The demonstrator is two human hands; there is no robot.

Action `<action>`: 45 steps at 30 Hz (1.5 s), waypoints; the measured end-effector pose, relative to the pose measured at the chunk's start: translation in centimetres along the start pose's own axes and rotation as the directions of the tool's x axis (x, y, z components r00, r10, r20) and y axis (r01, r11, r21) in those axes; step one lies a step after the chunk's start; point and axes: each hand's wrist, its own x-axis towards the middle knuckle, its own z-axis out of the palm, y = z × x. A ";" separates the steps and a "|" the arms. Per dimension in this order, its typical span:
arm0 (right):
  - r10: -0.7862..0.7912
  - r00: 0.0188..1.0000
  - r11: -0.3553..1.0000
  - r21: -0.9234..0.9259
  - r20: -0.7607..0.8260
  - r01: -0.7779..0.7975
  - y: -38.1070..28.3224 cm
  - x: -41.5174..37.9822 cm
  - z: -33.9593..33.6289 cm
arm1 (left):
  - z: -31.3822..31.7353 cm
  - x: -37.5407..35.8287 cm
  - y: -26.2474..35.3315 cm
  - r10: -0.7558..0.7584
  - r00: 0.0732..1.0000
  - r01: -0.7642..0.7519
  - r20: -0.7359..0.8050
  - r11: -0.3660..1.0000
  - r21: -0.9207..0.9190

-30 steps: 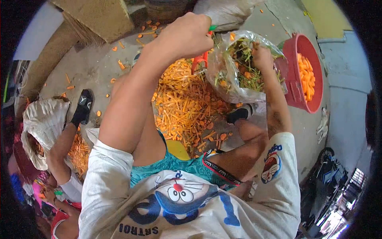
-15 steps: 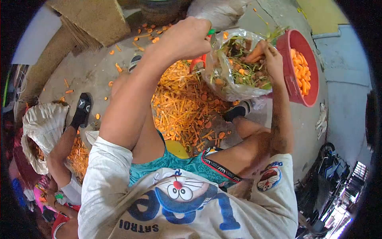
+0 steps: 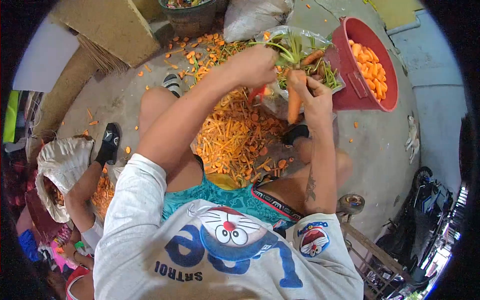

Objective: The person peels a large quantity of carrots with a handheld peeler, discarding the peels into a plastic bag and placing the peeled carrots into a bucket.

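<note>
My right hand (image 3: 316,95) grips an orange carrot (image 3: 294,102), its tip pointing down and its green leafy top (image 3: 294,50) upward. Close beside that top, my left hand (image 3: 259,66) is closed; what its fingers hold is hidden. Behind the carrot, a clear plastic bag (image 3: 320,41) lies open with more carrots and green stems in it. A heap of carrot peelings and cut slices (image 3: 230,135) covers the floor between my legs. Below my left hand shows a red object (image 3: 256,93), too hidden to name.
A tilted red tub (image 3: 345,90) holds peeled carrots (image 3: 370,67). At the back stand a dark bin (image 3: 192,20) and a white sack (image 3: 255,20). Another person's leg (image 3: 82,192) and an open sack (image 3: 62,160) are at the left. A motorbike (image 3: 425,215) stands right.
My right hand has lifted a carrot out of the bag and toward me. My left hand has lowered beside the leafy top. The bright green piece at my left fingers no longer shows.
</note>
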 end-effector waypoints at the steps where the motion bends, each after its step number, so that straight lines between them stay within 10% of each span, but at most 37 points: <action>1: -0.025 1.000 0.999 0.037 0.005 0.025 -0.5 -0.4 0.0 | 0.1 0.0 -0.6 0.003 1.000 -0.003 0.004 1.000 0.003; 3: -0.065 0.998 0.996 0.067 0.003 0.064 -0.9 -0.2 -0.7 | -0.6 0.2 -1.2 -0.239 0.952 0.206 0.194 0.963 0.175; 9: -0.032 0.999 0.997 0.068 0.006 0.032 -0.4 -0.3 -2.3 | -1.4 -0.7 2.7 -0.121 0.991 0.124 -0.052 0.991 0.051; 14: -0.468 0.874 0.746 -0.588 -0.128 0.313 -0.8 -0.8 -0.9 | -1.2 -0.7 4.0 -0.126 0.992 0.121 0.031 0.985 0.121; 18: -0.569 0.813 0.711 -0.571 -0.126 0.410 -1.7 -0.9 -0.7 | -2.0 -0.1 1.5 -0.348 0.914 0.282 0.209 0.915 0.290; 23: -0.275 0.877 0.956 -0.207 -0.395 0.206 -0.5 -0.2 -0.7 | -2.9 -0.8 0.8 -0.204 0.979 0.201 -0.002 0.966 0.162; 32: -0.488 0.847 0.755 -0.588 -0.210 0.289 -1.3 -0.5 -1.1 | -1.6 -1.4 4.8 -0.094 0.991 0.109 -0.100 0.981 0.158; 35: -0.530 0.827 0.734 -0.592 -0.191 0.334 -1.5 -0.7 -0.6 | -0.8 -0.4 1.8 -0.296 0.942 0.258 0.157 0.940 0.223; 45: -0.375 0.826 0.923 -0.247 -0.420 0.294 -0.9 0.2 -2.2 | -3.3 -1.0 1.3 -0.255 0.961 0.270 -0.108 0.947 0.172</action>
